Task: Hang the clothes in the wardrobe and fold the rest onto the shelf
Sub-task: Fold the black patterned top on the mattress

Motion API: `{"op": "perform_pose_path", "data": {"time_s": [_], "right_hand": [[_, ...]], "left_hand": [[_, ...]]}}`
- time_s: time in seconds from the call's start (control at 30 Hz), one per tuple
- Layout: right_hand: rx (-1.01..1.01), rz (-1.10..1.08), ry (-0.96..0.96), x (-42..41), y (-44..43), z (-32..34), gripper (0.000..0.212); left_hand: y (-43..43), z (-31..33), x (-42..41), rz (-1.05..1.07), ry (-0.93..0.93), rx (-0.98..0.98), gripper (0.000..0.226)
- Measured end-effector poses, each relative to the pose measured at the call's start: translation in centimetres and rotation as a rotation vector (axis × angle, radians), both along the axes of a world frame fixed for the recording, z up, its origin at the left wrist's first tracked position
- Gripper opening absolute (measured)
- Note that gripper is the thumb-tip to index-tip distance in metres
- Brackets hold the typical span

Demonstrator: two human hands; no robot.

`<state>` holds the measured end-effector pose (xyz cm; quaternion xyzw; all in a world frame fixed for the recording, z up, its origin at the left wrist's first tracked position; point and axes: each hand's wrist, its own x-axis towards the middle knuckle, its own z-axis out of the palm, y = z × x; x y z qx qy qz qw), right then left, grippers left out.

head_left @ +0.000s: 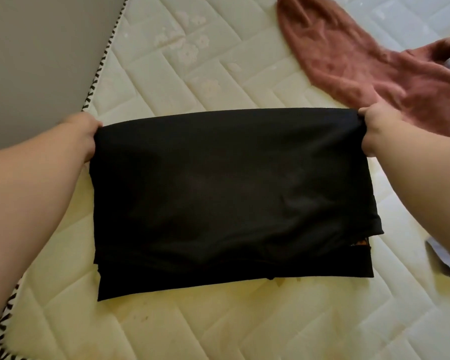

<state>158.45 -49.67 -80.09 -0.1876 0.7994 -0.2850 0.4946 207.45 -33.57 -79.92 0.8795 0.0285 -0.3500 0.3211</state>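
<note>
Both grips are closed on cloth. The left hand (87, 135) pinches the black garment (231, 193) at its 10 o'clock corner and the right hand (374, 132) at its 2 o'clock corner, with the far edge taut between them. The garment's near part seems to rest on the mattress (192, 61). For a neat fold, I'd bring both corners down level onto the near hem. A pink garment (361, 61) lies crumpled at 1 o'clock.

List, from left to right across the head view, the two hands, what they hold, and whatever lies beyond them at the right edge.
left hand → black garment → right hand → grey-blue cloth. The pink garment is left out because it overlaps the right hand's span.
</note>
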Motion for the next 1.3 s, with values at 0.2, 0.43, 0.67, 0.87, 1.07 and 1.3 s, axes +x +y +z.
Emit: {"op": "perform_pose_path", "data": {"time_s": [0.2, 0.43, 0.67, 0.87, 1.07, 1.3], "right_hand": [[-0.069, -0.042, -0.185, 0.7, 0.6, 0.4, 0.032], [-0.082, 0.174, -0.271, -0.2, 0.6, 1.4, 0.028], [-0.131, 0.093, -0.331, 0.4, 0.3, -0.6, 0.021], [-0.141, 0.048, -0.355, 0.8, 1.0, 0.1, 0.043], [-0.086, 0.106, -0.364, 0.6, 0.7, 0.4, 0.063], [-0.06, 0.015, -0.329, -0.3, 0.8, 0.4, 0.028]], "left_hand": [[1.7, -6.7, 6.0, 0.013, -0.093, -0.051, 0.051], [1.6, -3.4, 3.1, -0.075, -0.156, -0.096, 0.065], [1.3, -2.6, 1.1, 0.013, -0.185, -0.107, 0.07], [2.1, -2.1, 2.0, 0.072, 0.096, -0.218, 0.023], [3.6, -1.3, 1.5, -0.185, 0.082, -0.183, 0.046], [3.3, -2.6, 2.8, -0.473, -0.321, -0.079, 0.04]]}}
